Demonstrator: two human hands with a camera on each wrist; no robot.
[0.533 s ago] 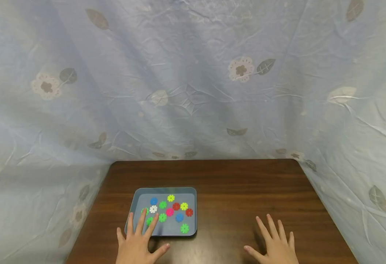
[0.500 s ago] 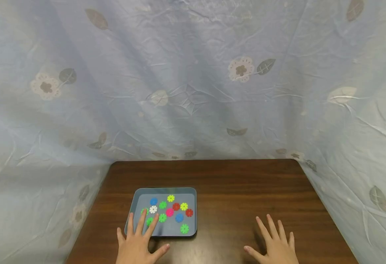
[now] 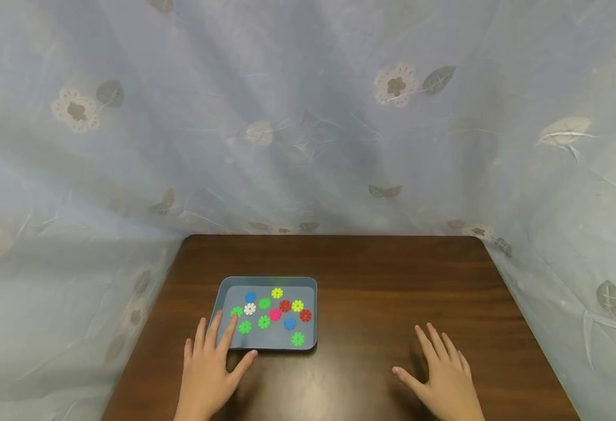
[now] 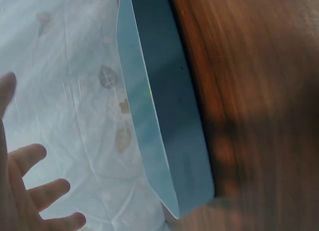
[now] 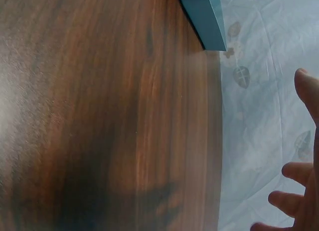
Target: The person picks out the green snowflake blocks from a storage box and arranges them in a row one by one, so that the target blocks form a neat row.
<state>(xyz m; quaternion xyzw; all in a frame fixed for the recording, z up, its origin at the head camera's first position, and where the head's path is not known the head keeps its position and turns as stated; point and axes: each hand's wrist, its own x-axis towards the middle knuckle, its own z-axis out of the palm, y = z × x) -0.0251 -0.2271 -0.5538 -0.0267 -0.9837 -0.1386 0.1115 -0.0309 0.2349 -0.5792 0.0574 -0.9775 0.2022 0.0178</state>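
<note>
A shallow blue-grey tray (image 3: 281, 344) lies left of centre on the table, holding several flat notched plastic discs in green, blue, yellow, red, pink and white. Among them are a white disc (image 3: 249, 309), a pink disc (image 3: 275, 314) and a green disc (image 3: 298, 339). My left hand (image 3: 205, 368) hovers over the tray's near left corner with its fingers spread, holding nothing. In the left wrist view the tray's side wall (image 4: 174, 106) stands beside that hand. My right hand (image 3: 447, 374), fingers extended and holding nothing, is above the table to the right, well apart from the tray.
The dark brown wooden table (image 3: 392, 280) has rounded far corners. A pale patterned curtain (image 3: 308, 146) hangs behind it and along both sides. In the right wrist view, a corner of the tray (image 5: 207, 27) shows at the top.
The head view has tilted, so the table and tray sit higher in the frame. My left hand has drawn slightly back and left from the tray; the right hand has turned slightly. The discs stay put.
</note>
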